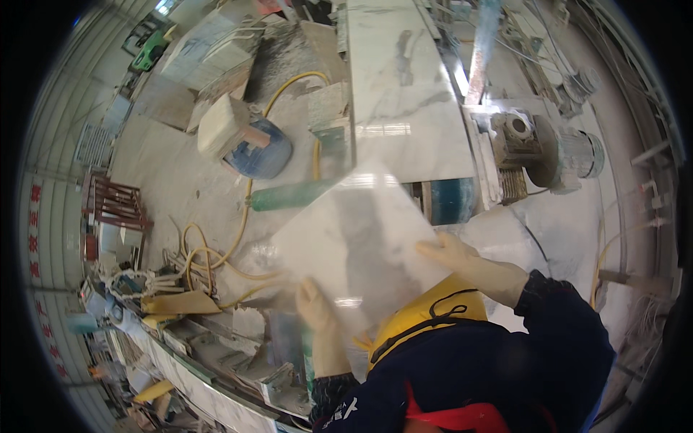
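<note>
- The left hand (312, 302), in a cream glove, pinches the lower left edge of a square marble tile (364, 234), thumb side up; the fingertips beneath are hidden.
- The right hand (453, 256), also gloved, pinches the tile near its right corner, fingers laid along the top face; what lies under is out of sight.
- The tile, white with a grey band, is held between the 2 hands in front of the yellow apron (437, 307), 1 corner pointing away; whether it touches the apron, I cannot tell.
- Beyond it, a long marble slab (411, 148) lies between the machine's side rails.
- A green roller (289, 196) and a teal roller (452, 202) sit near that slab's closer end.
- To the right stands a dusty electric motor (580, 155).
- On the left are a blue barrel (268, 153) and a looped yellow hose (242, 232).
</note>
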Demonstrator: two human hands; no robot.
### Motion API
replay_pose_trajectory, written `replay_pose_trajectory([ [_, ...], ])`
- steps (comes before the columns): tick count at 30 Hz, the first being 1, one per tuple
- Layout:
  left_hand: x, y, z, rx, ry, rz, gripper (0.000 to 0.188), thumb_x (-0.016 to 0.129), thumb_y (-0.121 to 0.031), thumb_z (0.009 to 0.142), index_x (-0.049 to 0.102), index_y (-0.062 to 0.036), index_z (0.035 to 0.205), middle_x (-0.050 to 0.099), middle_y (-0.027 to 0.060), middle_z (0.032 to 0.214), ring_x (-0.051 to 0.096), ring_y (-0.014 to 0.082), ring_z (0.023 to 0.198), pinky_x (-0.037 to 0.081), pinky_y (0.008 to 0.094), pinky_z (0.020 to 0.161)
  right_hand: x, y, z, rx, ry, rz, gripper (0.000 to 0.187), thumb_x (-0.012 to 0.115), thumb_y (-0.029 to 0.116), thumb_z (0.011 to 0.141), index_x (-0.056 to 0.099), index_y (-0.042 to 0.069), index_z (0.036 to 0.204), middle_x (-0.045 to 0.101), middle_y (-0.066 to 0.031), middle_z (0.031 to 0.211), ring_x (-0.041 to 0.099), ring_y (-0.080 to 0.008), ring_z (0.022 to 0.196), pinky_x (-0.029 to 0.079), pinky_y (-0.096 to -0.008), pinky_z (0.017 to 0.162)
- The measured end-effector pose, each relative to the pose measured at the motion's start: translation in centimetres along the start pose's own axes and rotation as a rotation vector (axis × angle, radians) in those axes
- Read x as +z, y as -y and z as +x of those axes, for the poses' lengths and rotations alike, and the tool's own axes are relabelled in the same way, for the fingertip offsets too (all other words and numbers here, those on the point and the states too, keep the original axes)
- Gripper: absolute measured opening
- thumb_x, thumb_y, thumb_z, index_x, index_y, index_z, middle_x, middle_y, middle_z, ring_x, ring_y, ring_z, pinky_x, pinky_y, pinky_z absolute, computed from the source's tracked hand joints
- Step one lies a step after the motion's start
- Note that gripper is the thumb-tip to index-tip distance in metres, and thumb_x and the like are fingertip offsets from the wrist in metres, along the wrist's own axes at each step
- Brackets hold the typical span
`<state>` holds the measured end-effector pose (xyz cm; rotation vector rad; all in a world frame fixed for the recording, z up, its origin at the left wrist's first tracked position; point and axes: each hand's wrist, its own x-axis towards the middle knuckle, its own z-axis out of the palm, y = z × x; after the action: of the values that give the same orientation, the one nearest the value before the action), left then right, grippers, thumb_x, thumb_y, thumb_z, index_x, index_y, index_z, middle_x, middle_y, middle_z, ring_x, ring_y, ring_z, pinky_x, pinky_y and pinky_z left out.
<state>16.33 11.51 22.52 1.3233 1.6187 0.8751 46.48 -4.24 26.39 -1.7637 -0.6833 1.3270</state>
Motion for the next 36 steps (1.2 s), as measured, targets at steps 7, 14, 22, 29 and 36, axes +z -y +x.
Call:
replay_pose_trajectory([
  [7, 8.7, -2.2, 0.4, -0.011, 0.499, -0.096, 0.040, 0.054, -0.033, 0.110, 0.066, 0.0037, 0.118, 0.071, 0.0061, 0.104, 0.061, 0.0134, 0.092, 0.051, 0.0298, 0.083, -1.4, -8.4, -4.7, 0.247, -0.415, 0.218, 0.058, 0.068, 0.046, 0.095, 0.067, -0.004, 0.127, 0.075, -0.0149, 0.108, 0.071, -0.0203, 0.097, 0.055, -0.0353, 0.086],
  [14, 10.9, -0.2, 0.7, 0.012, 0.657, 0.016, 0.045, 0.050, -0.035, 0.109, 0.066, 0.0053, 0.122, 0.072, 0.0125, 0.110, 0.064, 0.0202, 0.098, 0.051, 0.0359, 0.090, 0.1, -10.7, -7.4, 0.310, -0.556, 0.328, 0.061, 0.068, 0.045, 0.095, 0.066, -0.008, 0.125, 0.075, -0.0157, 0.108, 0.071, -0.0188, 0.095, 0.055, -0.0337, 0.084],
  [22, 12.1, 0.9, 1.9, -0.006, 0.724, 0.045, 0.047, 0.048, -0.036, 0.109, 0.065, 0.0025, 0.130, 0.073, 0.0174, 0.117, 0.067, 0.0268, 0.105, 0.050, 0.0391, 0.094, -0.1, -11.6, -6.8, 0.267, -0.569, 0.454, 0.061, 0.070, 0.044, 0.095, 0.064, -0.006, 0.129, 0.074, -0.0141, 0.108, 0.073, -0.0200, 0.087, 0.060, -0.0367, 0.069],
  [29, 12.9, 0.6, 2.8, 0.067, 0.689, 0.117, 0.051, 0.048, -0.039, 0.109, 0.065, 0.0048, 0.130, 0.073, 0.0188, 0.115, 0.067, 0.0287, 0.105, 0.051, 0.0398, 0.095, -0.4, -11.8, -5.7, 0.284, -0.563, 0.441, 0.061, 0.070, 0.046, 0.095, 0.064, -0.004, 0.127, 0.074, -0.0138, 0.108, 0.073, -0.0199, 0.087, 0.060, -0.0368, 0.067],
  [36, 13.3, -0.2, 3.4, 0.033, 0.724, 0.080, 0.049, 0.049, -0.038, 0.109, 0.065, 0.0040, 0.128, 0.074, 0.0144, 0.113, 0.067, 0.0229, 0.102, 0.052, 0.0369, 0.093, -0.5, -12.5, -4.8, 0.226, -0.594, 0.370, 0.061, 0.069, 0.045, 0.097, 0.064, -0.008, 0.126, 0.075, -0.0144, 0.107, 0.071, -0.0188, 0.091, 0.055, -0.0323, 0.082],
])
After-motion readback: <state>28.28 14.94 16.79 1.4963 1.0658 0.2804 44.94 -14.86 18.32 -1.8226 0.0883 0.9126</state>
